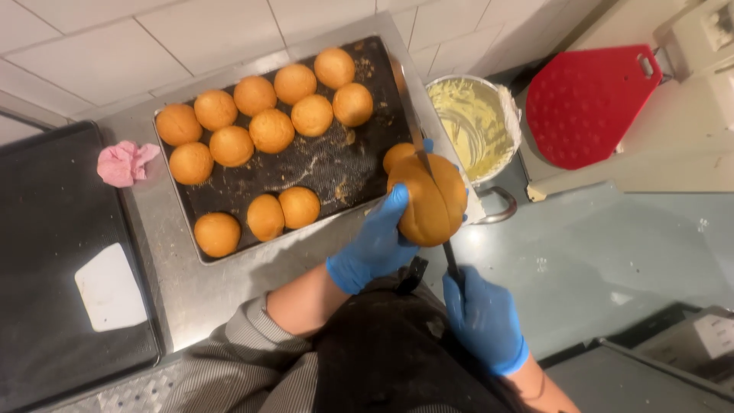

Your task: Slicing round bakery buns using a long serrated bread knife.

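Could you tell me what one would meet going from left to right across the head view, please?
White scraper → pink cloth → baking tray of buns → held bun in the left hand → metal bowl of cream → red board.

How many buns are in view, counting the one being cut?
14. Ten cluster at the baking tray's far end, three sit in its near row, and one bun is in the left hand, the right hand's knife slicing it. Another may hide behind it.

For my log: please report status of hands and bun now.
Left hand grips bun. Right hand holds knife, blade in bun. Nothing blocking.
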